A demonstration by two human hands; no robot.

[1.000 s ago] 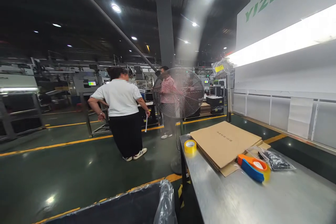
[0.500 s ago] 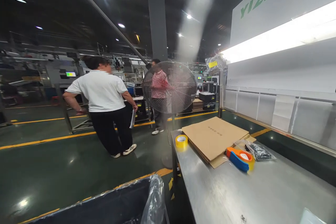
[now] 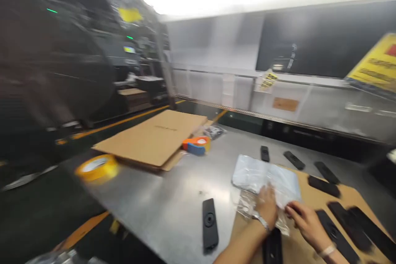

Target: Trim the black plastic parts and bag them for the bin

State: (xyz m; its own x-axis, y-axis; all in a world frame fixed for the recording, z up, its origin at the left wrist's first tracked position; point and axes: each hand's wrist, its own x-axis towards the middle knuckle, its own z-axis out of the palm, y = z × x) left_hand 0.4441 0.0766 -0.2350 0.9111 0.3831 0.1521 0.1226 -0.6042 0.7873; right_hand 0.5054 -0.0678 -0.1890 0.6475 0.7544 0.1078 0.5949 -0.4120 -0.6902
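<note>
My left hand lies on a pile of clear plastic bags, its somewhat blurred fingers stretched out over them. Close on its right, my right hand pinches the edge of a plastic bag between thumb and fingers. Beneath both wrists is a brown cardboard sheet. A long black part shows below my left wrist. Another black part, with a round ring on its face, lies on the metal table left of my hands. Several similar black pieces lie to the right.
Cardboard sheets are stacked at the table's left, beside a yellow tape roll and an orange and blue tape dispenser. A small bag of dark pieces lies behind. A machine with a bright lamp stands beyond the metal table.
My view has swung right and down, from the aisle with two people and a fan to the tabletop. Both my hands, the plastic bags and the black parts have come into view.
</note>
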